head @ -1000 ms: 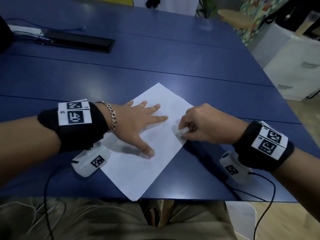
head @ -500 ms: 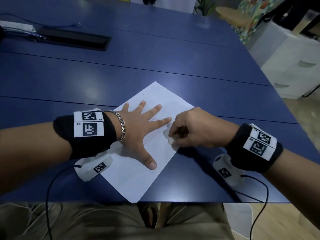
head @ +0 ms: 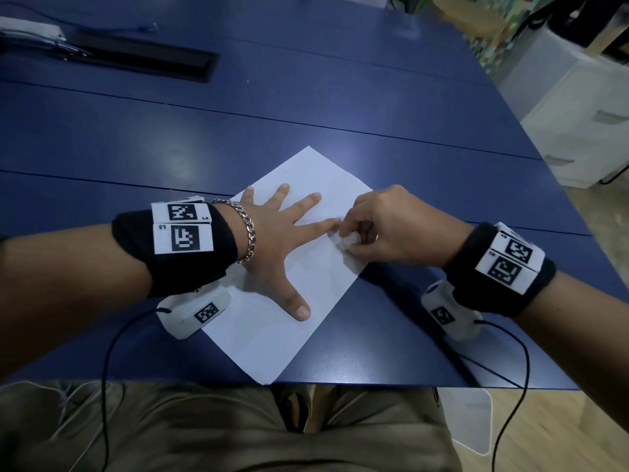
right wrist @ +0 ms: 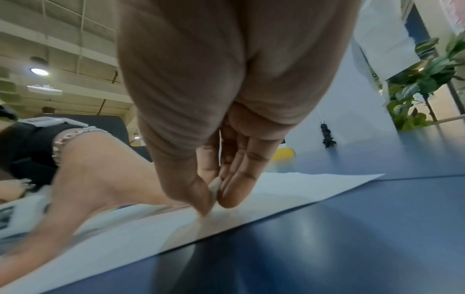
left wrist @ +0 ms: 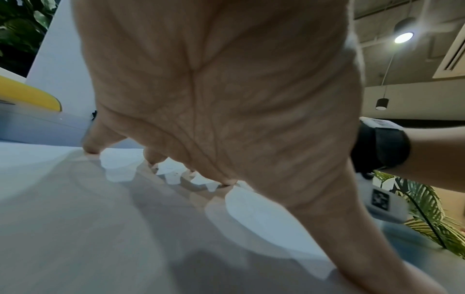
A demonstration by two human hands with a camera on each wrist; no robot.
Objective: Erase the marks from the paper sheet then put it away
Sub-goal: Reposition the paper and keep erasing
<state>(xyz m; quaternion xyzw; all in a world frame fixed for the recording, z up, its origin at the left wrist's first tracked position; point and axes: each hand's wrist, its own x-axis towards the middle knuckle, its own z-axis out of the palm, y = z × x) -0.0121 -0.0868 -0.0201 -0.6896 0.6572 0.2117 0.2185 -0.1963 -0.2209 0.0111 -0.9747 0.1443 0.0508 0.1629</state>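
Note:
A white paper sheet (head: 269, 332) lies at an angle on the blue table (head: 306, 107), its near corner at the front edge. My left hand (head: 282, 233) lies flat on it with fingers spread, pressing it down; the palm (left wrist: 214, 89) fills the left wrist view above the paper (left wrist: 75, 218). My right hand (head: 384, 226) pinches a small white eraser (head: 345, 240) against the sheet near its right edge, just beside my left index fingertip. The right wrist view shows the eraser (right wrist: 214, 189) between thumb and fingers, touching the paper (right wrist: 289, 185). No marks are readable on the sheet.
A black recessed cable slot (head: 143, 63) and a white power strip (head: 27, 30) lie at the far left of the table. A white cabinet (head: 585, 131) stands off the table's right side. My lap (head: 221, 430) is right below the front edge.
My right hand with the eraser has slid left and back across the paper, closer to my left index finger. My left hand stays flat on the sheet, and the paper has not shifted.

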